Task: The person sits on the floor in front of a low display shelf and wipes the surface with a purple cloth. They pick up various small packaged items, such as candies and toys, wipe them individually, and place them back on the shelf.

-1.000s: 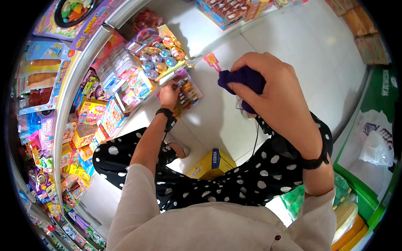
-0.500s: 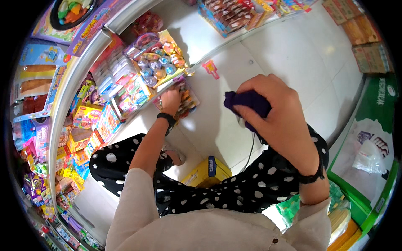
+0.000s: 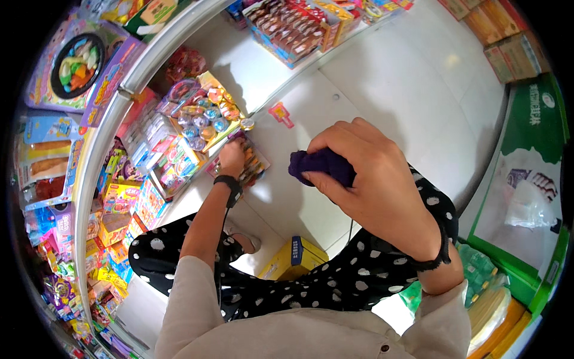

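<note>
My right hand point(image 3: 371, 173) is closed round a bunched dark purple cloth point(image 3: 326, 167), held up above the floor in front of my knees. A thin cord hangs below it. At the lower shelf's edge, my left hand point(image 3: 232, 158) has its fingers curled over a shallow box of small colourful packets point(image 3: 256, 164); the fingertips are hidden. The box juts out past the shelf edge. Right behind it on the shelf stands a display box of round wrapped candies point(image 3: 206, 122). A pink toy-like piece point(image 3: 280, 115) lies farther back, near the shelf's edge.
Shelves of bright snack boxes point(image 3: 122, 197) curve along my left. Another snack display point(image 3: 287, 30) stands at the back. A yellow box point(image 3: 293, 258) sits on the floor between my legs. Cartons point(image 3: 514, 57) and a green-framed case point(image 3: 526, 251) are on the right.
The view has swung, so the scene sits lower and more to the left. My right hand still grips the purple cloth, and my left hand stays at the box of packets.
</note>
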Demonstrator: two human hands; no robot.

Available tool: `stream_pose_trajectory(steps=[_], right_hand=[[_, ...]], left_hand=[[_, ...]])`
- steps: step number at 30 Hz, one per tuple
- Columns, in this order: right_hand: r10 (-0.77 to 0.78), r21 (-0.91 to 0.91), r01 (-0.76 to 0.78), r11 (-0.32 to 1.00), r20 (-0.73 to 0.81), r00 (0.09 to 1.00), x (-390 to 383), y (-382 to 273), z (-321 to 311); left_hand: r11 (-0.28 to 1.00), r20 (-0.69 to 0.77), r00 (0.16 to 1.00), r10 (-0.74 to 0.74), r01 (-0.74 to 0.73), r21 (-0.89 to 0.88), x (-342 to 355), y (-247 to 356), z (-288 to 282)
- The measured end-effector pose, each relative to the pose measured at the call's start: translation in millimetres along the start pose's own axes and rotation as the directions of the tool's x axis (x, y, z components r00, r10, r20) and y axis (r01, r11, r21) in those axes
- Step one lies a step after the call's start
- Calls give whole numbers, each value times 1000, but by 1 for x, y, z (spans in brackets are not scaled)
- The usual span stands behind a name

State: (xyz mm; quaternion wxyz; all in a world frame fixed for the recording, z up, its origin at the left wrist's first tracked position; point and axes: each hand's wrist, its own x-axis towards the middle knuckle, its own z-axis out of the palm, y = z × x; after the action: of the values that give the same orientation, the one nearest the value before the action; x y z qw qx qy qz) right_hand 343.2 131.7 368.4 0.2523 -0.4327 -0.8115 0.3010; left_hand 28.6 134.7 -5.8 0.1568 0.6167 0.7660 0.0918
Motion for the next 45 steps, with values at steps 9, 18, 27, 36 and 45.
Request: stream_pose_trajectory(steps=[9,18,27,36,45], right_hand=[[23,8,-23,1000,3,1000,-13,5,-11],[48,-5,-48,999,7,999,-19,8,-17],[-5,36,6,999,-10,1000,-20,5,-13],[-12,31,12,999,-18,1000,-18,8,-7],[43,23,-42,999,-52,998,-19,10,-25]], left_hand=[[814,-192,978,-82,-45,-578,-16,-51,42],[929,-259,962,-87,-16,-369,-28,-23,38],[790,-319,926,-199,-41,-612,-41,-32,58],[857,-264,924,-277,114,-502,-20,-12,59],[849,-194,927,-322,191,-493,-12,22,24]])
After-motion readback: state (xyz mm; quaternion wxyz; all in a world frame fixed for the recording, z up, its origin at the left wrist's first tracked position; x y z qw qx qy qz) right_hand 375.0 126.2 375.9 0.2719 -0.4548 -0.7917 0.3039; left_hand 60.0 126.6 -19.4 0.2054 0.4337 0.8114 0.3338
